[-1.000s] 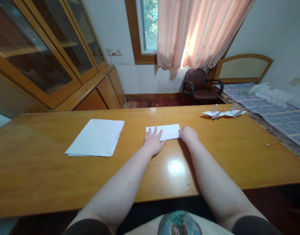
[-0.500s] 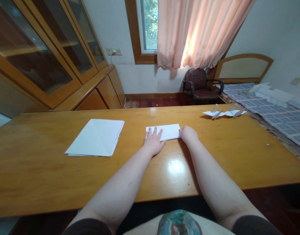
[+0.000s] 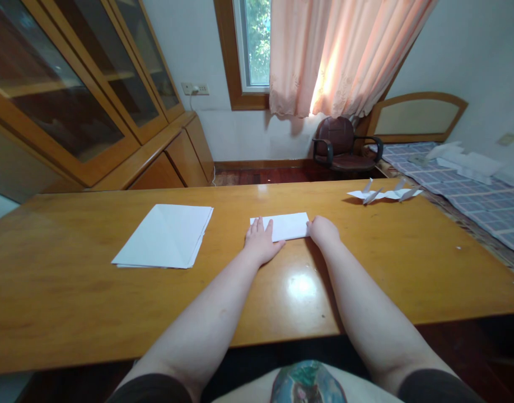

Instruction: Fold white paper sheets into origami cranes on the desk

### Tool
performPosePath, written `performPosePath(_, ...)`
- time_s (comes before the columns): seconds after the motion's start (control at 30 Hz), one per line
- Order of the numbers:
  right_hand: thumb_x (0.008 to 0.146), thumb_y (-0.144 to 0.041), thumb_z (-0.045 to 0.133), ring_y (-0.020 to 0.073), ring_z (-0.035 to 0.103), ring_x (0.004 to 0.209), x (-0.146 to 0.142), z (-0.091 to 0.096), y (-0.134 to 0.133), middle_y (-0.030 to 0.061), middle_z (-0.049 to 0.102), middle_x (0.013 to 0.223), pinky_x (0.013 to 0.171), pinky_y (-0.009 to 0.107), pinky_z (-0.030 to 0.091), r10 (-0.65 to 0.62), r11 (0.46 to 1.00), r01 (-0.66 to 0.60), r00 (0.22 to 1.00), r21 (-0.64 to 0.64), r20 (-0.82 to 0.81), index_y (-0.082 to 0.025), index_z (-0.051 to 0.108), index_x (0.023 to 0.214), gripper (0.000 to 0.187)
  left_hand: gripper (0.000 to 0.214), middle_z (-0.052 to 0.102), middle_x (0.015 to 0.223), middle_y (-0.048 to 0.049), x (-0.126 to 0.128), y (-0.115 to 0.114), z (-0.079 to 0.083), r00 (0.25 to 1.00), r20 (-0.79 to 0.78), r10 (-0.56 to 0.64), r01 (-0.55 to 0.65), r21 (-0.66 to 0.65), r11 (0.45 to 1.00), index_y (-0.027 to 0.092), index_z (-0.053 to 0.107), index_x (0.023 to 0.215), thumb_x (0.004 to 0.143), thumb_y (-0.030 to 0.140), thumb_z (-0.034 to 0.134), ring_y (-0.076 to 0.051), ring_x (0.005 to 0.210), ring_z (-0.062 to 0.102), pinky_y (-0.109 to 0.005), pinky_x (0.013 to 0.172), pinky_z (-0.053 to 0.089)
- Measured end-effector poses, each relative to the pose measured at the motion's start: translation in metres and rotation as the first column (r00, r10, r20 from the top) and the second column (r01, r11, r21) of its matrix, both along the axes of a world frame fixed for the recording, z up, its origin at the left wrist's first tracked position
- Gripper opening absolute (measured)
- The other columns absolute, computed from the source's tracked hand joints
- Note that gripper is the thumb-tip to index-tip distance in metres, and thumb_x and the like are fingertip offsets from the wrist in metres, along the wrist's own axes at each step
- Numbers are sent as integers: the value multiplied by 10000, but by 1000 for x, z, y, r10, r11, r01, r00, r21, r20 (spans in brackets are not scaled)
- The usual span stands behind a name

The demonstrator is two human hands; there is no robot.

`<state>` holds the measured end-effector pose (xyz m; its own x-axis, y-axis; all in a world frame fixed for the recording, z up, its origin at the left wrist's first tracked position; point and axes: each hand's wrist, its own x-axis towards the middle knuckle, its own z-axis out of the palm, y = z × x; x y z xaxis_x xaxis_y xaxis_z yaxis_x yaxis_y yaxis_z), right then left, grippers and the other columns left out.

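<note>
Lying between left hand [image 3: 261, 243] and right hand [image 3: 323, 232], folded white paper [image 3: 289, 226]

You are in a room of a home, most likely a bedroom that doubles as a study. A bed [image 3: 484, 210] with a blue checked cover and a wooden headboard [image 3: 416, 115] lies just beside your long wooden table [image 3: 72, 291]. Peach curtains [image 3: 336, 56] with a lacy hem hang at 1 window [image 3: 255, 45], a glass-fronted wooden cabinet [image 3: 68, 84] lines the left wall, and a padded swivel chair [image 3: 339, 137] stands on the dark wood floor [image 3: 257, 177].
</note>
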<state>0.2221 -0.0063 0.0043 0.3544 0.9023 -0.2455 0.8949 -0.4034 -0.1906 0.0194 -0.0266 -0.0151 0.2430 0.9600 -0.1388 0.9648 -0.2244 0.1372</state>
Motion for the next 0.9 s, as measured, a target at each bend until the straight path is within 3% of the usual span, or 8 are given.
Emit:
performPosePath(0.13,901,-350,448,276,627,1039,1,-1,0,199,662,1106,827,337,472,1,1000,-1,1000,4,-3,-107,667,1074,370,913,127,1576,-106,-1,1,-2,1000,14,13,-13,-7,1000,255,211,1490,752,777,333,-421,1417,40,-517,1123,103)
performPosePath(0.9,889,-315,427,286,634,1021,-1,3,-2,207,665,1094,815,341,475,6,1000,-6,1000,19,9,-96,672,1063,372,859,209,1541,-186,0,-2,-4,999,21,-39,37,83,996,175,267,1470,805,710,362,-408,1411,127,-488,1127,129)
